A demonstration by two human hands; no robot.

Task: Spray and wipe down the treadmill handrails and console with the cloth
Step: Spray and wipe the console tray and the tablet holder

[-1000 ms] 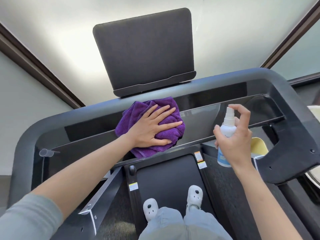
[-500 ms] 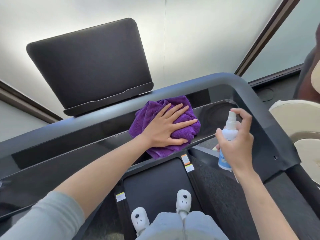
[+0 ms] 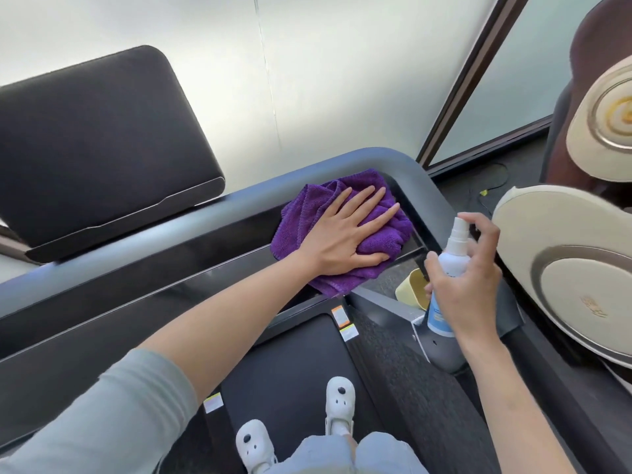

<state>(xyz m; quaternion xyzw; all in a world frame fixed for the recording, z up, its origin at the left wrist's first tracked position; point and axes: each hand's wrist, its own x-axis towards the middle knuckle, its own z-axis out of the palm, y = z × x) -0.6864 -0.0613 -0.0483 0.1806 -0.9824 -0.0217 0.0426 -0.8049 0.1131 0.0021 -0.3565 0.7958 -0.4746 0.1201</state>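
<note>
Frosted wall panels back the glossy black treadmill console (image 3: 212, 265) — its grey curved handrail (image 3: 407, 172) bends beside a beige massage chair (image 3: 561, 268). Left hand (image 3: 345, 234) presses flat, fingers straight, on the crumpled purple microfibre cloth (image 3: 307, 230); right hand (image 3: 468, 285) grasps the white spray bottle (image 3: 451, 254).

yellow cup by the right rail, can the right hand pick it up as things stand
Probably not yet. The right hand hovers right beside the yellow cup with nothing between them, but its fingers are wrapped round the spray bottle, which would have to go down first.
</note>
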